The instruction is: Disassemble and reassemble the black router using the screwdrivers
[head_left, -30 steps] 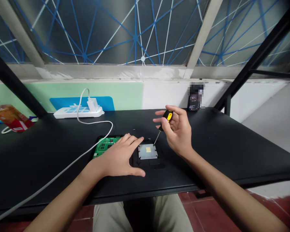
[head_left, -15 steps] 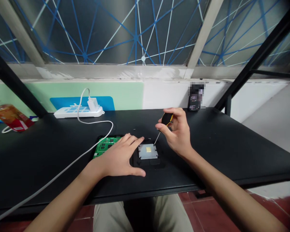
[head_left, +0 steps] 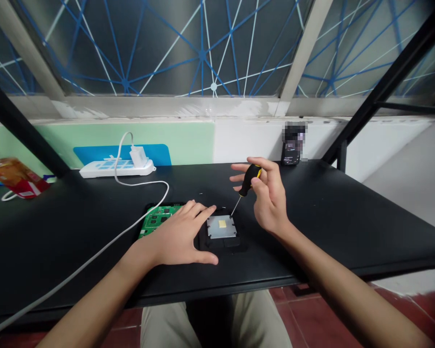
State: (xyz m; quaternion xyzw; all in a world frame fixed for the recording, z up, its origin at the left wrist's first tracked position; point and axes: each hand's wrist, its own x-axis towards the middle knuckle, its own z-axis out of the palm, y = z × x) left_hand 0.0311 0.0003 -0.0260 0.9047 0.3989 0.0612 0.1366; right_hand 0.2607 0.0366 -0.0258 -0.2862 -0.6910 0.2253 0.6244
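Observation:
My right hand [head_left: 270, 195] grips a black and yellow screwdriver [head_left: 251, 180] between thumb and index finger, its other fingers held out to the left. The thin shaft slants down to the upper right corner of a silver metal plate [head_left: 215, 232] with a pale yellow square pad [head_left: 222, 224] in its middle. Dark screw spots show at the plate's edges, and it sits in a black casing [head_left: 235, 246]. My left hand [head_left: 179, 237] lies flat with fingers spread, over the casing's left side. Partly beneath its wrist and fingers is a green circuit board [head_left: 157, 220].
A white power strip [head_left: 94, 170] with a plugged-in charger [head_left: 139, 157] stands at the back left. Its white cable [head_left: 105, 246] runs across the table and over the circuit board. A bottle [head_left: 16, 176] lies far left; a phone [head_left: 291, 152] leans on the wall.
My right hand's fingers have opened and shifted round the screwdriver handle, which shows more now. The tip stays at the same corner of the plate. My left hand has not moved.

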